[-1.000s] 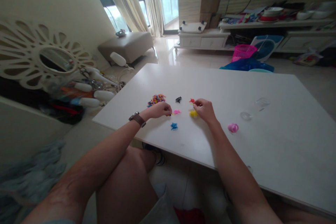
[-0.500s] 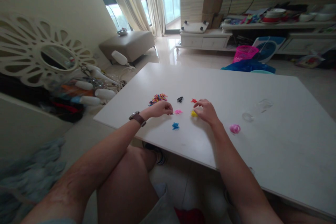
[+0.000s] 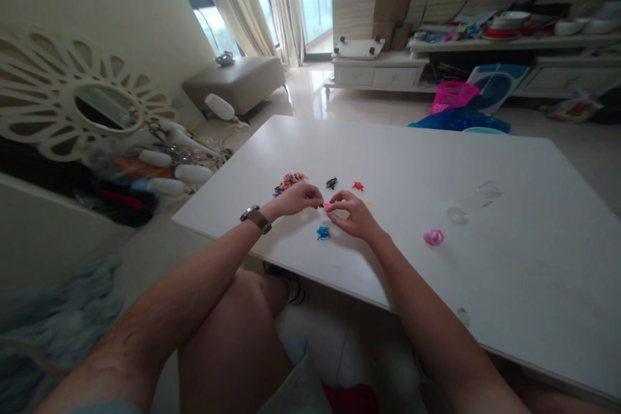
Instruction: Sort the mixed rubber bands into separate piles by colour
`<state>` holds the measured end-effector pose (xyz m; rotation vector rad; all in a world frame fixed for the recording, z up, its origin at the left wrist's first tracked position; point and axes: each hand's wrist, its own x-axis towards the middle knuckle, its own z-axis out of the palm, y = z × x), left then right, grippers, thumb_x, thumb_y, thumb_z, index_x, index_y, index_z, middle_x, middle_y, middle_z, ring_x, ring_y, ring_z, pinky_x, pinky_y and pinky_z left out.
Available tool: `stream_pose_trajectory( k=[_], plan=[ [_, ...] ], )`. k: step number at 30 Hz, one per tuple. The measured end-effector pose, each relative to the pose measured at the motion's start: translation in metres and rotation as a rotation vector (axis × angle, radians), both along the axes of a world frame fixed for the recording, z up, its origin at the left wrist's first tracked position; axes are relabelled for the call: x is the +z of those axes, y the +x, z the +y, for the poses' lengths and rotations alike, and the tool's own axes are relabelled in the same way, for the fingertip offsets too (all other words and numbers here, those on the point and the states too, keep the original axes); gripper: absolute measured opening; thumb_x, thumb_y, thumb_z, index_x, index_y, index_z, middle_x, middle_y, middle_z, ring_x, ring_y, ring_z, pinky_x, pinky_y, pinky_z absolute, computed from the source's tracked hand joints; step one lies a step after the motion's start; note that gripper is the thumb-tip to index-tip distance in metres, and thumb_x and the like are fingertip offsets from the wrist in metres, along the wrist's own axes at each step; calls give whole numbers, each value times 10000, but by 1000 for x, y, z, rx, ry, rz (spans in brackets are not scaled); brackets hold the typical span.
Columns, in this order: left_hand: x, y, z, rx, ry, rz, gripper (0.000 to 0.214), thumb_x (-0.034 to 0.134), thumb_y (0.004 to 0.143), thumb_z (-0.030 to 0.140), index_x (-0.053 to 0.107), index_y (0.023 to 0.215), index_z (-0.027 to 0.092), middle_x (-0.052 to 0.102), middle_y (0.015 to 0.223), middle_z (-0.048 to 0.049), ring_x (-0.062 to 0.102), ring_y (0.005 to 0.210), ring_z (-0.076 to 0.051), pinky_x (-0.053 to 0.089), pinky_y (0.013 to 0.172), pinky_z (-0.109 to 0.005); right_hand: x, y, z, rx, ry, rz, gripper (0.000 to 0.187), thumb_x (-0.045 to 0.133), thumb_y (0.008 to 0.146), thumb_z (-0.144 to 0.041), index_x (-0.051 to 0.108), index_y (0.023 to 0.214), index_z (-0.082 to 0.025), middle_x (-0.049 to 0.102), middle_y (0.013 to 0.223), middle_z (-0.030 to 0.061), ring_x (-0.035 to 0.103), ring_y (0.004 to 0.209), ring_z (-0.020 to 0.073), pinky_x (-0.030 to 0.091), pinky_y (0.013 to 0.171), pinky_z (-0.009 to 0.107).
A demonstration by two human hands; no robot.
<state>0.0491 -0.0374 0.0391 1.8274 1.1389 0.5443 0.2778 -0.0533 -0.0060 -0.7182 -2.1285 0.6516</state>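
Note:
Small coloured rubber bands lie in separate heaps on a white table (image 3: 436, 155). My left hand (image 3: 297, 198) is closed in a pinch next to a mixed heap (image 3: 288, 181). My right hand (image 3: 353, 215) has its fingertips pinched against the left hand's at a small pink heap (image 3: 326, 206). A blue heap (image 3: 322, 232) lies just below the two hands. Black (image 3: 331, 182) and red (image 3: 358, 185) heaps lie just beyond them. A bit of the yellow heap (image 3: 369, 204) shows past my right hand. What the fingers grip is too small to make out.
A pink ring-shaped thing (image 3: 433, 237) and a clear lid and container (image 3: 473, 200) lie on the table to the right. A grey ottoman (image 3: 233, 81), a pink basket (image 3: 449, 96) and a low white TV cabinet (image 3: 383, 71) stand beyond. Clutter sits on the floor at left.
My right hand moved left from the yellow heap to the pink heap and met my left hand. The left hand stayed nearly in place.

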Motion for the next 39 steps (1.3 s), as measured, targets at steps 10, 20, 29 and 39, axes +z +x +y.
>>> stream_pose_trajectory(
  k=[10, 20, 29, 39],
  plan=[
    [0, 3, 1, 26, -25, -68, 221, 754, 805, 324, 702, 824, 110, 728, 736, -73, 661, 701, -145, 508, 672, -250, -1, -7, -5, 38, -14, 3, 255, 668, 868, -208, 748, 1109, -233, 740, 1096, 77, 675, 1029, 232, 526, 929, 378],
    [-4, -3, 3, 30, -12, -2, 189, 750, 763, 212, 673, 906, 116, 752, 788, -70, 686, 708, -138, 502, 639, -219, 1, 1, 0, -138, 54, -61, 150, 595, 930, -213, 745, 937, -207, 735, 921, 64, 639, 920, 227, 496, 877, 369],
    [-13, -15, 17, 97, 89, -5, 217, 746, 718, 189, 668, 914, 139, 759, 767, -44, 725, 730, -156, 543, 689, -230, -8, 8, 28, -376, 104, -522, 245, 557, 945, -258, 728, 1104, -185, 732, 1138, 97, 578, 1127, 272, 391, 977, 405],
    [-18, -7, 23, 89, 81, -86, 242, 740, 715, 122, 677, 948, 122, 774, 793, -66, 737, 754, -166, 544, 685, -233, -2, -8, 73, -391, 107, -645, 204, 585, 913, -239, 742, 1038, -211, 734, 1115, 102, 584, 1092, 270, 402, 896, 383]
  ],
)
